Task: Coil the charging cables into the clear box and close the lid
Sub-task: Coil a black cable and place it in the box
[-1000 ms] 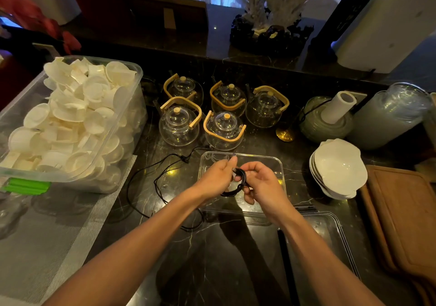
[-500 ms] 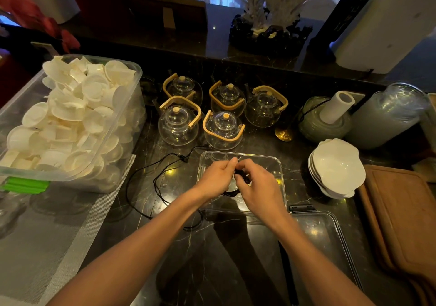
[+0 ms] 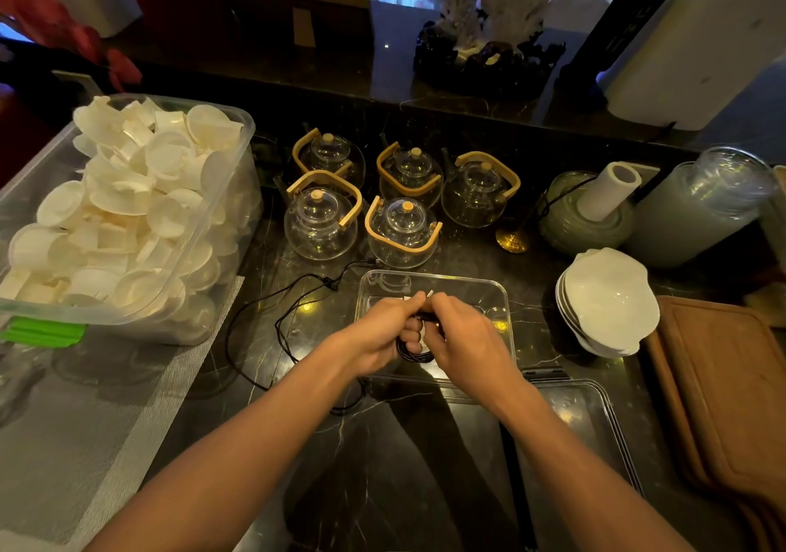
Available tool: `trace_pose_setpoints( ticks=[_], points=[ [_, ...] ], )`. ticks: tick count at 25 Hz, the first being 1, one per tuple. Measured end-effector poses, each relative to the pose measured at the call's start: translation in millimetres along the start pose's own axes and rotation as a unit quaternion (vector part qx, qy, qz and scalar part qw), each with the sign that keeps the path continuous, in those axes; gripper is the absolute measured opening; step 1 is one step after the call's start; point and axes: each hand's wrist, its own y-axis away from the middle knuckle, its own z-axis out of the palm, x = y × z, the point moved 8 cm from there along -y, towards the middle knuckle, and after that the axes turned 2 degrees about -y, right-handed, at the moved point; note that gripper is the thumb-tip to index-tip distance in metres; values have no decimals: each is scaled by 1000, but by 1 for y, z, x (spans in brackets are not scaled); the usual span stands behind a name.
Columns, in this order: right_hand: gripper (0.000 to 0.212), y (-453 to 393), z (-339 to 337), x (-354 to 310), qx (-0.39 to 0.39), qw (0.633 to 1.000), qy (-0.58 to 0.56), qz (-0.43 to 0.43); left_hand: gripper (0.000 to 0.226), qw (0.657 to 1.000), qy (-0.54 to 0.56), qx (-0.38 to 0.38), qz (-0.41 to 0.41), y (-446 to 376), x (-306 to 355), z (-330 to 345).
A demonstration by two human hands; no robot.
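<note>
Your coil [image 3: 414, 354] of thin black cable sits at the centre of the frame, over the near half of the clear box [image 3: 502, 296]. Your left hand [image 3: 383, 332] curls its fingers around the coil's loops, knuckles up. Your right hand [image 3: 461, 334] meets it from the right, fingertips pinching the cable at the top of the coil, where a pale plug tip pokes out between your hands. Both forearms run in from the bottom edge and converge there.

The box is a shallow, round-cornered tray of transparent plastic on glossy black veined stone. Its lid [image 3: 595, 415], clear with a dark rim and a clip, lies flat at lower right, touching the box's near corner. A second cable [image 3: 255, 326], black and slack, wanders in loose loops left of the box.

Beyond the box stand five round glass teapots [image 3: 404, 232] with wooden handles. At left, a big clear tub [image 3: 204, 254] is heaped with white plastic cups. At right, stacked white bowls [image 3: 608, 296] sit beside a brown wooden board [image 3: 723, 390].
</note>
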Motion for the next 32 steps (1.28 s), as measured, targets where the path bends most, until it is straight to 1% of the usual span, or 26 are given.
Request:
trace_pose_setpoints(
  ticks=[2,4,5,6,7,8,9,10,11,12,13,16,18,19,22,23,24,25,26,28,30,31,32],
  points=[
    [11,0,-3,-7,20,998,37,-51,25,998,52,0,-29,-2,-3,-4],
    [12,1,-3,-12,36,993,65,-96,24,996,73,-6,-46,-2,-6,-4],
    [12,2,-6,-12,45,994,51,-90,25,997,68,-7,-44,-1,-5,-3],
    [12,2,-9,-7,60,997,0,-55,26,999,45,-7,-30,-1,-4,-3],
    [12,1,-14,3,80,992,-94,18,29,1000,7,-7,-4,-2,-1,-4],
    [11,0,-13,19,98,964,-217,115,34,998,-46,-10,29,-3,4,-3],
    [12,2,-8,33,109,910,-341,208,40,992,-111,-12,62,-5,9,-3],
    [15,6,-1,42,118,850,-432,277,47,979,-183,-10,90,-6,13,-2],
    [18,10,6,47,121,807,-481,321,54,961,-252,-4,109,-7,17,-2],
    [20,12,11,50,117,784,-501,347,58,943,-311,-1,117,-9,20,-2],
    [21,15,14,52,110,775,-505,364,57,927,-357,-1,114,-11,22,-3],
    [20,19,24,60,76,753,-519,398,40,885,-460,-17,73,-17,28,-4],
    [20,19,26,69,43,748,-522,408,35,856,-511,-46,62,-24,33,1],
    [20,16,25,73,28,756,-513,406,34,840,-535,-63,68,-29,36,4],
    [19,3,15,87,-10,791,-481,379,34,768,-625,-98,101,-44,54,17],
    [17,-1,13,93,-18,800,-471,371,32,754,-637,-104,120,-49,61,22],
    [16,-4,12,101,-21,807,-459,372,27,757,-632,-97,133,-54,67,24],
    [15,-7,13,109,-18,807,-450,381,21,777,-608,-82,138,-59,70,24],
    [15,-7,17,116,-10,802,-448,395,18,808,-571,-57,132,-64,69,20],
    [13,-3,32,130,9,777,-460,429,20,862,-496,8,106,-74,55,9],
    [11,4,50,140,31,742,-482,466,17,893,-438,75,73,-84,27,-9],
    [10,8,57,145,41,731,-483,481,15,906,-406,105,57,-87,13,-18],
    [9,10,63,149,49,732,-469,491,15,915,-378,132,40,-89,2,-26]
  ],
)
